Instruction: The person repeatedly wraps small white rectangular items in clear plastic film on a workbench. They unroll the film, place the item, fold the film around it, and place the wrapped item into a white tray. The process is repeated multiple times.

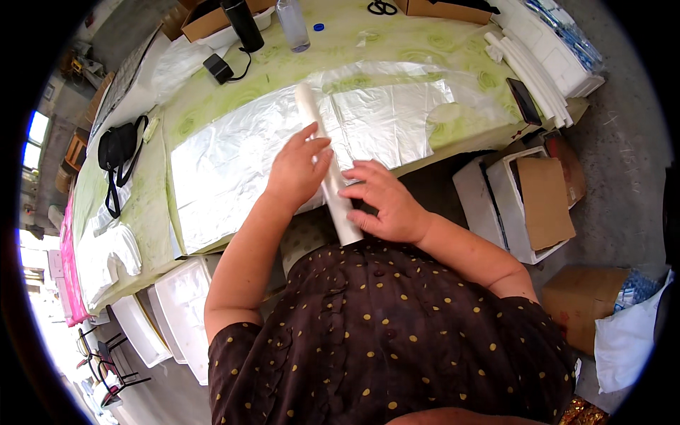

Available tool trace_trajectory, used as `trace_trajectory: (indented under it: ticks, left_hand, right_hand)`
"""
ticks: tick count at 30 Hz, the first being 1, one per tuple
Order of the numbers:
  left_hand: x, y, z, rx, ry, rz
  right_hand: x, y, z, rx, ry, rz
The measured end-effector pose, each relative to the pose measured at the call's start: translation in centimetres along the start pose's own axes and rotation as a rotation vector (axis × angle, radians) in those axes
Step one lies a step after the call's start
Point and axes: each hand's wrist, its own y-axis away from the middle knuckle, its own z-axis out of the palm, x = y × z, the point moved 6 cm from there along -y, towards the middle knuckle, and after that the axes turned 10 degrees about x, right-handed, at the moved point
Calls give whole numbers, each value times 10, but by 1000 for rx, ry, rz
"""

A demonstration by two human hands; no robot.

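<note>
A long white roll (338,205) lies slantwise over the near table edge, its lower end close to my body. It looks like wound plastic film. My left hand (297,166) is at the roll's left side, open, with fingertips against its upper half. On the other side, my right hand (386,202) has its fingers spread and bent, touching or very close to the lower half. Neither hand wraps around it. Beneath the roll, a shiny translucent plastic sheet (227,163) is spread on the table, wrinkled toward the right.
A green patterned cloth covers the table (418,53). Toward the back stand a black flask (243,25) and a clear bottle (293,27). A black bag (122,146) sits left; a phone (523,100) and white rolls (531,78) lie right. Boxes (545,202) stand below.
</note>
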Motion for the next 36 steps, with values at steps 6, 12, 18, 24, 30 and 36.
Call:
trace_trajectory:
  ticks: [6,12,18,24,30,36]
  left_hand:
    - [-8,30,-22,196,-88,121]
    - [-46,45,-28,132,-10,-15]
    - [-50,49,-31,137,58,-60]
    - [-48,48,-31,180,100,-46]
    - [-81,57,-10,204,218,63]
    - [-63,93,-42,255,330,-138]
  right_hand:
    - [47,-20,-10,154,388,89]
    - [119,-75,26,-30,633,261]
    - [144,-155,62,-355,805,479]
    - [142,-174,81,-246,695,334]
    - [-23,-117,135,-456,-12,-212]
    - [-54,-72,108,-272,-109,-240]
